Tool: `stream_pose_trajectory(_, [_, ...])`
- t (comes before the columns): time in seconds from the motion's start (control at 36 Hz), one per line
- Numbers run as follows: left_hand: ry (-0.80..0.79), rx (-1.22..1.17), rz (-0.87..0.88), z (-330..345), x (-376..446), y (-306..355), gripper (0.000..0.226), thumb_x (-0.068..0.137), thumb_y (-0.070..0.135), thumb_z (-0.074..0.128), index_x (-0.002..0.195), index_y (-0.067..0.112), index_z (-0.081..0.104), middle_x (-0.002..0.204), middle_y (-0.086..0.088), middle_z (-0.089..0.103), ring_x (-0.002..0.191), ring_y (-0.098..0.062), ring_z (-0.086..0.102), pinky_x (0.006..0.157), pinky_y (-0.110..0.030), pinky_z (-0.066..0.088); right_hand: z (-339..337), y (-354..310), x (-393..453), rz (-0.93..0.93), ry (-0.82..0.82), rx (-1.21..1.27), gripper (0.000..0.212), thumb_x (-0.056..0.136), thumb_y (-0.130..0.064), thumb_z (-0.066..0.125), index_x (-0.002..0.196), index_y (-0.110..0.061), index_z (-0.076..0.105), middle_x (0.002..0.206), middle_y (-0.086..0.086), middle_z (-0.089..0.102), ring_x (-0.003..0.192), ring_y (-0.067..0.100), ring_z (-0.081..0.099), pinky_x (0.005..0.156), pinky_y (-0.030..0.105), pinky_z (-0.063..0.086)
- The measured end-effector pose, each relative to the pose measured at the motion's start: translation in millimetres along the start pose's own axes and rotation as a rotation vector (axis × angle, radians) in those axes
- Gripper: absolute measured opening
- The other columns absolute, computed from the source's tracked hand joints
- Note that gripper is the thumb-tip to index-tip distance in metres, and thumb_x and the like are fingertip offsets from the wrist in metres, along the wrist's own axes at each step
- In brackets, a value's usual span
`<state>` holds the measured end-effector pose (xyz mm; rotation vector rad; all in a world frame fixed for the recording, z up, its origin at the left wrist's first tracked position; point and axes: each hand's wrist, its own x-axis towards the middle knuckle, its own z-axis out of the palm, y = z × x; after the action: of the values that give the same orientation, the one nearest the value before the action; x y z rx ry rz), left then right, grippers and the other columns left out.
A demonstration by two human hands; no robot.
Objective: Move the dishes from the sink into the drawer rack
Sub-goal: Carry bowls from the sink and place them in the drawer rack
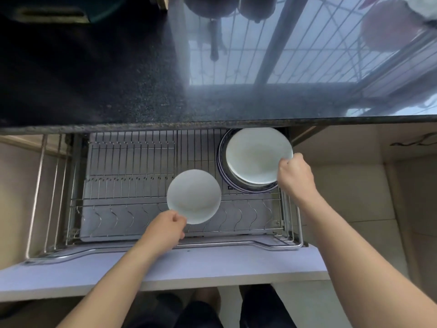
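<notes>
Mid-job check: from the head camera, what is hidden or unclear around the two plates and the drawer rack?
- Sink: outside the head view, so remaining dishes are unknown.
- Dark-rimmed dish: mostly covered by the larger white plate; whether they touch is unclear.
- Rack back edge: hidden under the countertop.
- Left hand and right hand fingers: under the plate rims.
- Smaller white plate: unclear whether it sits in a slot.

— Where are the arms?

— Both reach forward and down, bare to above the elbow. The left hand (165, 229) sits lower and nearer the body, fingers curled, thumb on top, pinching the near edge of a plate (194, 196).

— And the right?

— The right hand (294, 176) is stretched further out, knuckles up, closed on the rim of a second plate (257, 155). The hands are well apart.
</notes>
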<state>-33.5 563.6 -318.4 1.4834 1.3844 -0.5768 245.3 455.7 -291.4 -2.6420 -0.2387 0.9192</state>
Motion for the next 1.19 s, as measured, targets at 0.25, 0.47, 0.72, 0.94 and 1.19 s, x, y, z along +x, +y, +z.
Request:
stream_pose_trajectory(0.25, [0.114,-0.156,-0.154,-9,41,-25,0.036,0.102,0.028,0.050,0.135,0.014,0.047,0.095,-0.004,0.062,0.080,-0.026,0.066,0.072,-0.034,0.053,12,4,6,0.026,0.002,-0.047,0.015,0.102,-0.015,0.036,0.112,-0.005,0.037,0.123,0.031,0.057,0.101,0.046,0.053,0.078,0.043,0.038])
stream_pose_trajectory(0.47, [0.033,-0.318,-0.285,-4,63,-18,0.044,0.103,0.033,0.050,0.141,0.010,0.045,0.113,-0.010,0.058,0.094,-0.030,0.067,0.084,-0.044,0.061,24,12,9,-0.019,0.118,-0.205,0.025,0.105,-0.028,0.040,0.117,-0.006,0.041,0.119,0.028,0.062,0.110,0.049,0.058,0.076,0.043,0.036])
stream_pose_trajectory(0.72, [0.078,-0.462,-0.174,12,76,-8,0.029,0.101,0.008,0.038,0.118,0.023,0.055,0.125,-0.008,0.061,0.107,-0.033,0.063,0.073,-0.040,0.061,24,15,8,0.041,0.117,-0.029,0.038,0.102,-0.038,0.041,0.127,-0.008,0.040,0.121,0.026,0.062,0.108,0.046,0.057,0.080,0.044,0.039])
stream_pose_trajectory(0.94, [0.129,-0.339,0.000,-9,30,-6,0.037,0.102,0.001,0.036,0.126,0.019,0.057,0.118,-0.008,0.063,0.099,-0.027,0.064,0.066,-0.037,0.062,26,34,-47,-0.033,0.193,0.248,0.025,0.102,-0.028,0.043,0.120,-0.019,0.058,0.093,-0.001,0.064,0.091,0.028,0.054,0.075,0.035,0.036])
stream_pose_trajectory(1.19, [0.152,-0.104,0.113,-37,-87,17,0.025,0.101,0.012,0.040,0.113,0.019,0.062,0.100,-0.001,0.069,0.084,-0.023,0.071,0.049,-0.019,0.051,37,16,-134,-0.274,-0.458,0.161,0.039,0.098,-0.063,0.038,0.102,-0.028,0.056,0.084,-0.003,0.066,0.064,0.022,0.068,0.066,0.040,0.055])
